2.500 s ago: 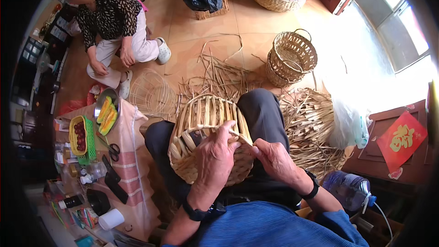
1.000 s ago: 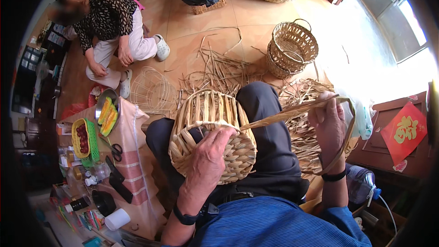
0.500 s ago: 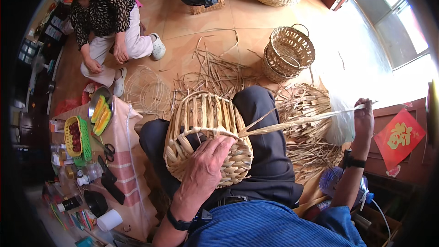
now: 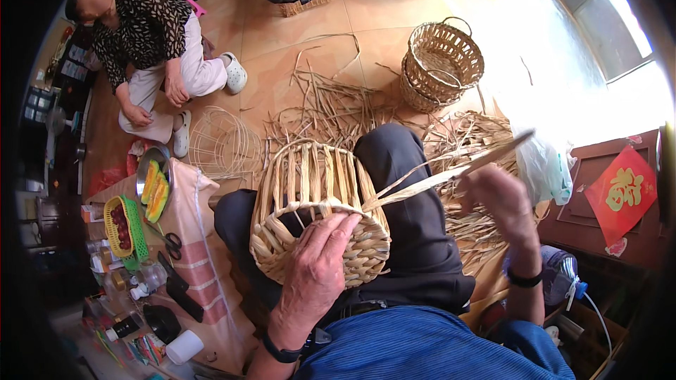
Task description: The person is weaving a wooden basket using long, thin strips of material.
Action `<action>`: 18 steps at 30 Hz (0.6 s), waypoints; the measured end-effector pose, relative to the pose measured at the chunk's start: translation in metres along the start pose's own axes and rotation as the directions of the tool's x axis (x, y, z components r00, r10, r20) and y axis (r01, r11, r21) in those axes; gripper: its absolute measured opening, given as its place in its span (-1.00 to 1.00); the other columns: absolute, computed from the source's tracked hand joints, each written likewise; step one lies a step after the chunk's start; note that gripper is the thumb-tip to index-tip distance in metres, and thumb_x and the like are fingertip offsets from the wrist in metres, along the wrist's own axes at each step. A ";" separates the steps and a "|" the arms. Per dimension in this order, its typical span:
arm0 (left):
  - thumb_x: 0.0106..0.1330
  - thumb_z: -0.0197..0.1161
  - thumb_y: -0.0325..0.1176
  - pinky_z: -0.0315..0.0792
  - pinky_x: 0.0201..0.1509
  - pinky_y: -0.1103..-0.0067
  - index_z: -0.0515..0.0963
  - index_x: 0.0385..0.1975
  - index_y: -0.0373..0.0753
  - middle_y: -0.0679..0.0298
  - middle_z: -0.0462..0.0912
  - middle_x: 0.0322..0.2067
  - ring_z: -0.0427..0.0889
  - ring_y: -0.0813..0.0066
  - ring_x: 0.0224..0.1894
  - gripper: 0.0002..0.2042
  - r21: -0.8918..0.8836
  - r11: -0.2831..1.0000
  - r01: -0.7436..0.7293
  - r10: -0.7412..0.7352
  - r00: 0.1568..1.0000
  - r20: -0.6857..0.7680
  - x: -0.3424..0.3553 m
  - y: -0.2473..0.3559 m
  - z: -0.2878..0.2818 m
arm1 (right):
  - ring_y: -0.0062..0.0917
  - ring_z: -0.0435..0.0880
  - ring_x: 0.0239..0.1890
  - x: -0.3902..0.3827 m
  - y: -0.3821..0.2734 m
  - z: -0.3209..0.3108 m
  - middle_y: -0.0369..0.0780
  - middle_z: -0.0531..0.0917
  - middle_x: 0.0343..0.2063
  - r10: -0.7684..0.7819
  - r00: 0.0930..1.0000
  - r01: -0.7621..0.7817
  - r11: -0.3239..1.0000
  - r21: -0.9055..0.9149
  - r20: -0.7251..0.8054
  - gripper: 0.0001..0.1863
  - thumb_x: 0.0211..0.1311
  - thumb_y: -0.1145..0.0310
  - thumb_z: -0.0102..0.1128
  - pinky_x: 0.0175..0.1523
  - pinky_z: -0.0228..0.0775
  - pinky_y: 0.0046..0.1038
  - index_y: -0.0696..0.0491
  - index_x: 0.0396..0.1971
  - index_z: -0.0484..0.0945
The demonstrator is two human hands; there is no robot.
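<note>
A: Where was the basket?

B: On the person's lap, in front of a dark trouser knee at one o'clock. Its dense weave faced six o'clock, and its bare pale slats stood toward twelve.

A: What were the hands doing?

B: The left hand lay over the basket's six o'clock side and held it, fingers close together, their tips by the twisted band where weave met slats. The right hand was at three o'clock from the basket, well apart from it and blurred.

A: Was it gripping anything?

B: I couldn't tell. The fingers looked bent, and a long flat strip passed just beside them, but I couldn't make out whether they touched it.

A: Which way did the strip run?

B: From the band, just beside the left fingertips, out toward two o'clock, with its darker end in the air. A thinner strand ran near it.

A: And around the basket?

B: Loose dry strips littered the floor at twelve o'clock, and two stacked baskets stood at one. Near nine was a cloth-covered worktop with black-handled scissors and a bowl of melon slices. Another person sat between ten and eleven.
</note>
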State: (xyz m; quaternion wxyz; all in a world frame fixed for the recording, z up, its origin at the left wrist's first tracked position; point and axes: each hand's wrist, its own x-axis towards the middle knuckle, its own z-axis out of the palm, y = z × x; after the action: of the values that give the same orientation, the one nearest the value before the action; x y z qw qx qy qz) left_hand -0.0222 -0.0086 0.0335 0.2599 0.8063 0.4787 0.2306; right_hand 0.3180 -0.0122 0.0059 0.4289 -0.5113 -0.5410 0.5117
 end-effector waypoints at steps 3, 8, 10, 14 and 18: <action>0.36 0.14 -0.74 0.58 0.22 0.22 0.60 0.20 -0.34 0.05 0.66 0.05 0.69 -0.03 0.10 -0.58 -0.021 0.998 0.057 -0.056 0.997 0.052 0.003 -0.001 0.001 | -0.61 0.70 -0.34 -0.004 -0.003 0.050 -0.20 0.72 -0.08 0.074 0.988 -0.102 0.972 0.210 0.137 -0.55 0.45 0.76 0.07 -0.21 0.61 -0.52 0.13 0.26 0.53; 0.35 0.16 -0.71 0.56 0.24 0.23 0.59 0.22 -0.34 0.05 0.62 0.05 0.67 0.00 0.11 -0.57 0.062 0.998 -0.009 0.005 0.998 0.063 0.002 -0.004 0.005 | -0.62 0.62 -0.42 -0.001 -0.021 0.081 -0.24 0.67 -0.26 0.064 0.984 -0.064 0.998 -0.004 0.168 -0.67 0.52 0.65 0.08 -0.28 0.46 -0.51 0.16 0.19 0.57; 0.35 0.16 -0.70 0.55 0.25 0.24 0.59 0.22 -0.34 0.06 0.61 0.06 0.67 0.02 0.13 -0.57 0.064 0.997 -0.044 0.040 0.998 0.058 -0.001 -0.006 0.004 | -0.54 0.61 -0.46 -0.005 -0.025 0.084 -0.20 0.64 -0.43 0.021 0.990 0.007 0.982 -0.189 0.142 -0.80 0.60 0.46 0.20 -0.28 0.48 -0.46 0.15 0.09 0.64; 0.38 0.13 -0.67 0.55 0.28 0.24 0.59 0.22 -0.36 0.06 0.62 0.09 0.67 0.03 0.14 -0.59 0.133 0.986 -0.098 0.092 0.994 0.051 -0.008 -0.007 0.004 | -0.21 0.62 -0.49 -0.019 -0.039 0.087 -0.10 0.61 -0.48 0.154 0.955 -0.086 0.962 -0.259 0.254 -0.71 0.61 0.27 0.25 -0.37 0.42 -0.28 0.17 -0.31 0.58; 0.38 0.14 -0.66 0.59 0.28 0.26 0.58 0.22 -0.38 0.05 0.65 0.13 0.69 0.02 0.13 -0.59 0.114 0.985 -0.127 0.126 0.992 0.009 -0.010 -0.013 0.006 | -0.14 0.54 -0.58 -0.028 -0.034 0.091 -0.13 0.49 -0.61 -0.046 0.957 0.113 0.969 -0.222 0.285 -0.71 0.49 0.38 0.28 -0.45 0.34 -0.21 0.16 -0.48 0.50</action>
State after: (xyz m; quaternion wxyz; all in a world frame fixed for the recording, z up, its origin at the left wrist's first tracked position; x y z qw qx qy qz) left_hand -0.0315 -0.0139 0.0197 0.1985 0.8488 0.4387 0.2182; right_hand 0.2271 -0.0491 0.0310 0.3056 -0.4595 -0.6729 0.4927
